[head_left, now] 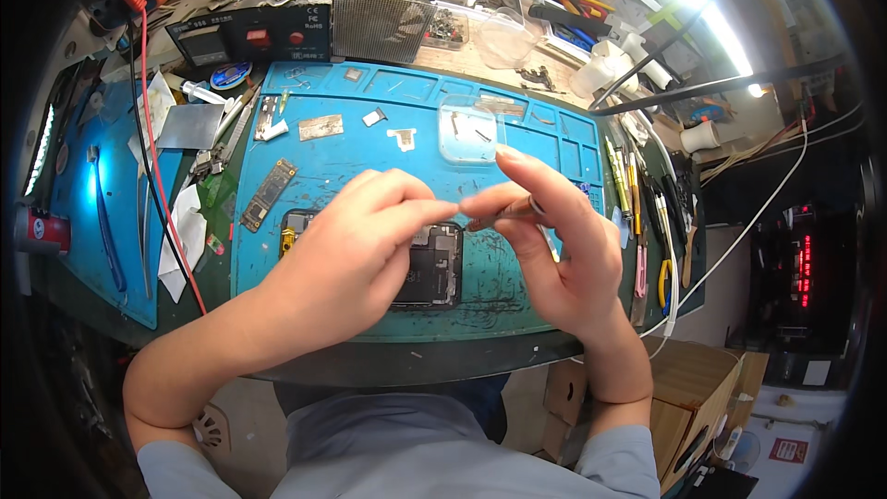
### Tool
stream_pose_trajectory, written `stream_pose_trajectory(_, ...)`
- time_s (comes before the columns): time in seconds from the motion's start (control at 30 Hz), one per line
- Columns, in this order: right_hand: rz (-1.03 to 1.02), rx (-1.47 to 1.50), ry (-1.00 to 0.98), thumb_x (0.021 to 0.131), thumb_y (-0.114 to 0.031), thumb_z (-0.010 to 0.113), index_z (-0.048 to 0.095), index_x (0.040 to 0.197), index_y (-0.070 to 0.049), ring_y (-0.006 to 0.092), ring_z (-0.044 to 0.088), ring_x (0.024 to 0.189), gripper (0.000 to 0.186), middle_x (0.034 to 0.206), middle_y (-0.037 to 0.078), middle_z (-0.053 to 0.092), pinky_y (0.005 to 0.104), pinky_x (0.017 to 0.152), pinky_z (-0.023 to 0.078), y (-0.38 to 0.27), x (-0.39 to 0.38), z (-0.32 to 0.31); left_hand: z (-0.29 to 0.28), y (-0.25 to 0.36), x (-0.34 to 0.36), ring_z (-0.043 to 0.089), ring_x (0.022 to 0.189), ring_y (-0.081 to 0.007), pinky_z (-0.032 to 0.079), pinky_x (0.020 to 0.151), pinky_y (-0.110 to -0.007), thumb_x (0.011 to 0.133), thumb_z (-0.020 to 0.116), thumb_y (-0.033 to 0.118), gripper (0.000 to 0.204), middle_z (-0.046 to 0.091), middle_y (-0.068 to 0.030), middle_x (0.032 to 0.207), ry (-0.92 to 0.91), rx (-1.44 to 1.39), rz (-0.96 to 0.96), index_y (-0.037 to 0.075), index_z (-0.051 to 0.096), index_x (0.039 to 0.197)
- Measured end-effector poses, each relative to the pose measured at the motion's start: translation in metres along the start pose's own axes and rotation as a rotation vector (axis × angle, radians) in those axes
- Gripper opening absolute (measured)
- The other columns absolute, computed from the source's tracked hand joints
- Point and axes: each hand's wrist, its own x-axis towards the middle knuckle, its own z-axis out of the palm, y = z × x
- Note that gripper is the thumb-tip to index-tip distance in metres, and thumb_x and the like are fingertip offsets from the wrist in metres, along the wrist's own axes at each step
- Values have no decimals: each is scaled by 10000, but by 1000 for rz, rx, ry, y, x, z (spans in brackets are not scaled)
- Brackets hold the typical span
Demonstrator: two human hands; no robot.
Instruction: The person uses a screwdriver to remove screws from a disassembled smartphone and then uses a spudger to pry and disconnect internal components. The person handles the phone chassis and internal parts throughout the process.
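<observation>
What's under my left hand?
An opened phone, lying on the blue mat, shows partly beneath your left hand. The hand covers the phone's middle, so whatever is there can't be seen.

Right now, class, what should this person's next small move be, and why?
Probably draw the left hand aside: from this view it hides part of the opened, rectangular black phone, while the right hand pinches a slim dark object.

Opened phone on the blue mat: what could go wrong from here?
The slim tool in the right hand could slip or drop and might scratch the opened phone lying nearby. The clear tray of small dark pieces appears close to that hand's fingers; a knock might scatter them.
</observation>
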Motion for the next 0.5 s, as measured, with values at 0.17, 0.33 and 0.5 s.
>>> stream_pose_trajectory(0.17,20,-61,89,850,-24,820,662,1346,7,220,718,811,522,1166,124,763,322,667,572,-2,0,8,-4,-2,4,645,1041,-302,515,911,-379,867,563,-148,392,661,-138,1105,103,17,-23,-10,711,1202)
stream_pose_trajectory(0.33,-80,-115,88,838,-4,824,668,1364,-10,198,671,736,549,1123,127,763,315,613,538,2,1,5,-8,-1,5,651,1039,-298,517,913,-378,880,565,-143,366,666,-138,1095,133,52,-32,-10,716,1185)
stream_pose_trajectory(0.5,-53,-130,14,845,21,811,653,1384,-2,219,739,827,562,1205,144,752,311,702,595,1,-2,1,-9,0,5,655,1044,-298,518,916,-379,882,570,-141,351,669,-140,1088,151,57,-49,-9,718,1172)
